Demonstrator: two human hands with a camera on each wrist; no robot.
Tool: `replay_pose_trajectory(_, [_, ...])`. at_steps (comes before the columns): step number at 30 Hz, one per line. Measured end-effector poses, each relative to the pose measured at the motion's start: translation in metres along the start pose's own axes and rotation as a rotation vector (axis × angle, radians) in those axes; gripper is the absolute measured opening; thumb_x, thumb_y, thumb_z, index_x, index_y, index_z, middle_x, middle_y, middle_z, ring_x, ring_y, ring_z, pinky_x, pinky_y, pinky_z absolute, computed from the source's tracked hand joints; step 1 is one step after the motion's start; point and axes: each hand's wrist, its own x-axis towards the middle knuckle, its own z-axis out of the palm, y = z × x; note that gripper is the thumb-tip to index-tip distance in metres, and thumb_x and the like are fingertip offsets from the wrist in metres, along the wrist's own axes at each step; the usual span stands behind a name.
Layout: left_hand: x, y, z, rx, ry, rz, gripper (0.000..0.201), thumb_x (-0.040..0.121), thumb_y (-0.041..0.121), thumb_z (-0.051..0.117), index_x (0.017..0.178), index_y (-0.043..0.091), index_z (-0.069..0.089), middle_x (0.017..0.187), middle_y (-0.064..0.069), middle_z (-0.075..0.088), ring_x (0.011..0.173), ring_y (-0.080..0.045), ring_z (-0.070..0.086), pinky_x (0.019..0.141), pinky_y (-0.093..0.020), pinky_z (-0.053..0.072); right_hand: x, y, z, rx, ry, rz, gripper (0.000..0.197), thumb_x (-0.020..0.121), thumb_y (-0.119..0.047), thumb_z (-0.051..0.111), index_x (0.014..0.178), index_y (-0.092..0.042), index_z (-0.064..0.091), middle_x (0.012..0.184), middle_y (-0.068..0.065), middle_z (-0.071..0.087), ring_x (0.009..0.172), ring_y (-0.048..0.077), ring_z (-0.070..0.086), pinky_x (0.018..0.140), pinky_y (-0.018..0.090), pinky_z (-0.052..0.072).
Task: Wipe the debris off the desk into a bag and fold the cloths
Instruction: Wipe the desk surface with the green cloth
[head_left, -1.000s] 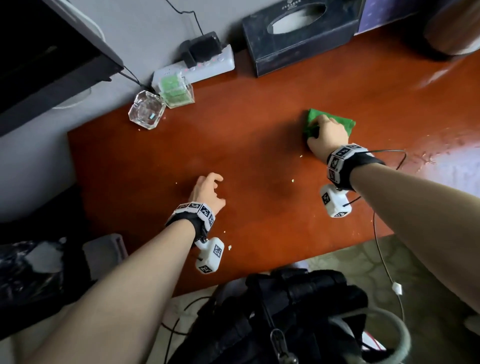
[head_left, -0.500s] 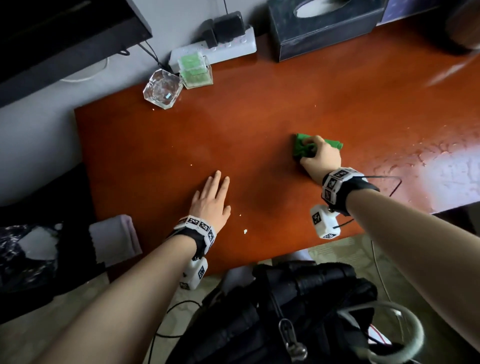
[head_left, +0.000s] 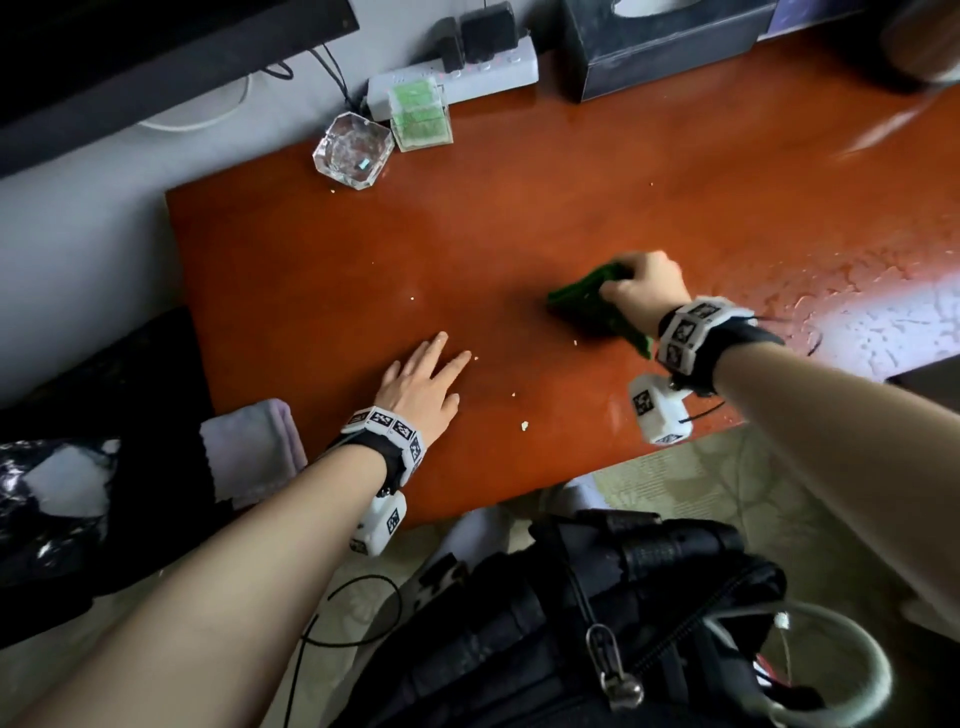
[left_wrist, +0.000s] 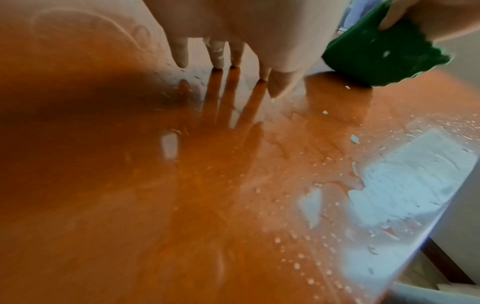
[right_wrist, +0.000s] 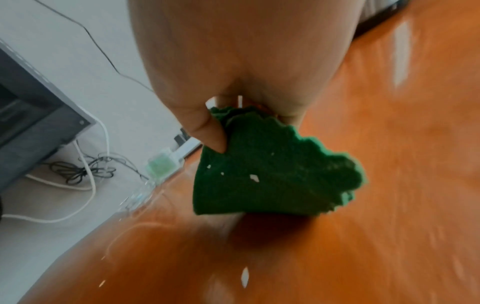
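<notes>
My right hand (head_left: 641, 288) grips a bunched green cloth (head_left: 587, 301) and holds it down on the orange-brown desk (head_left: 519, 223), right of centre. The right wrist view shows the thumb pinching the green cloth (right_wrist: 272, 170), with pale crumbs stuck to it. My left hand (head_left: 423, 382) lies flat on the desk near the front edge, fingers straight, holding nothing. In the left wrist view its fingertips (left_wrist: 182, 59) touch the glossy top, with the green cloth (left_wrist: 376, 55) off to the right. Small pale crumbs (head_left: 523, 426) are scattered between the hands. A black bag (head_left: 47, 499) sits at the far left below the desk.
A glass ashtray (head_left: 353, 150), a small clear box with green contents (head_left: 421, 114), a white power strip (head_left: 457, 78) and a dark tissue box (head_left: 660, 47) line the desk's back edge. A pale folded cloth (head_left: 254, 452) lies left of the desk. Water beads the right side (head_left: 857, 312). A black backpack (head_left: 571, 623) sits below.
My right hand has dragged the green cloth toward the front and left across the desk. My left hand went from curled to flat on the desk.
</notes>
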Motion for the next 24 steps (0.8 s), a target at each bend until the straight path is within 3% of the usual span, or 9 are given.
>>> replay_pose_trajectory(3, [-0.009, -0.02, 0.0, -0.006, 0.009, -0.113, 0.062, 0.102, 0.038, 0.04, 0.156, 0.04, 0.01, 0.166, -0.002, -0.008, 0.153, -0.024, 0.005, 0.121, -0.051, 0.016, 0.008, -0.001, -0.033, -0.073, 0.086, -0.041, 0.023, 0.078, -0.013, 0.059, 0.098, -0.015, 0.07, 0.093, 0.016, 0.069, 0.092, 0.032, 0.063, 0.075, 0.034, 0.053])
replay_pose_trajectory(6, [-0.021, -0.036, 0.003, -0.02, -0.004, -0.157, 0.062, 0.103, 0.038, 0.039, 0.156, 0.041, 0.007, 0.166, -0.001, -0.009, 0.153, -0.023, 0.003, 0.121, -0.051, 0.015, 0.009, 0.004, -0.035, -0.18, 0.093, -0.038, 0.028, 0.077, -0.012, 0.058, 0.103, -0.017, 0.069, 0.096, 0.017, 0.068, 0.093, 0.034, 0.061, 0.076, 0.035, 0.052])
replay_pose_trajectory(10, [-0.03, -0.044, 0.006, -0.06, 0.006, -0.152, 0.059, 0.103, 0.038, 0.039, 0.156, 0.04, 0.012, 0.166, 0.002, -0.006, 0.153, -0.022, 0.003, 0.119, -0.05, 0.021, -0.009, 0.021, 0.018, -0.264, -0.027, 0.014, 0.026, 0.08, -0.013, 0.057, 0.105, -0.018, 0.065, 0.102, 0.017, 0.061, 0.096, 0.036, 0.059, 0.078, 0.034, 0.046])
replay_pose_trajectory(14, [-0.035, -0.05, 0.011, -0.086, 0.007, -0.142, 0.058, 0.103, 0.038, 0.039, 0.155, 0.039, 0.014, 0.166, 0.005, -0.006, 0.153, -0.02, 0.002, 0.116, -0.047, 0.027, -0.038, 0.017, 0.082, -0.247, 0.003, 0.014, 0.027, 0.086, -0.016, 0.053, 0.112, -0.014, 0.062, 0.108, 0.018, 0.047, 0.097, 0.037, 0.056, 0.081, 0.037, 0.043])
replay_pose_trajectory(20, [-0.044, -0.06, 0.018, -0.115, 0.012, -0.087, 0.06, 0.102, 0.037, 0.043, 0.156, 0.038, 0.015, 0.166, 0.006, -0.007, 0.153, -0.019, 0.001, 0.119, -0.047, 0.021, -0.07, -0.014, 0.135, -0.169, -0.095, -0.067, 0.027, 0.084, -0.013, 0.055, 0.109, -0.014, 0.064, 0.106, 0.015, 0.048, 0.099, 0.033, 0.054, 0.084, 0.035, 0.042])
replay_pose_trajectory(22, [-0.048, -0.065, 0.02, -0.116, 0.008, -0.075, 0.06, 0.101, 0.037, 0.044, 0.155, 0.038, 0.017, 0.166, 0.008, -0.006, 0.153, -0.017, 0.002, 0.119, -0.047, 0.022, -0.077, -0.025, 0.145, -0.114, -0.13, -0.055, 0.026, 0.084, -0.01, 0.055, 0.109, -0.012, 0.064, 0.107, 0.016, 0.051, 0.103, 0.033, 0.054, 0.086, 0.033, 0.039])
replay_pose_trajectory(24, [-0.05, -0.071, 0.02, -0.112, 0.015, -0.065, 0.059, 0.1, 0.037, 0.046, 0.154, 0.039, 0.021, 0.166, 0.008, -0.002, 0.152, -0.017, 0.005, 0.119, -0.048, 0.023, -0.076, -0.037, 0.144, -0.042, -0.137, 0.002, 0.022, 0.084, -0.008, 0.056, 0.105, -0.008, 0.063, 0.106, 0.019, 0.058, 0.105, 0.033, 0.054, 0.08, 0.032, 0.038])
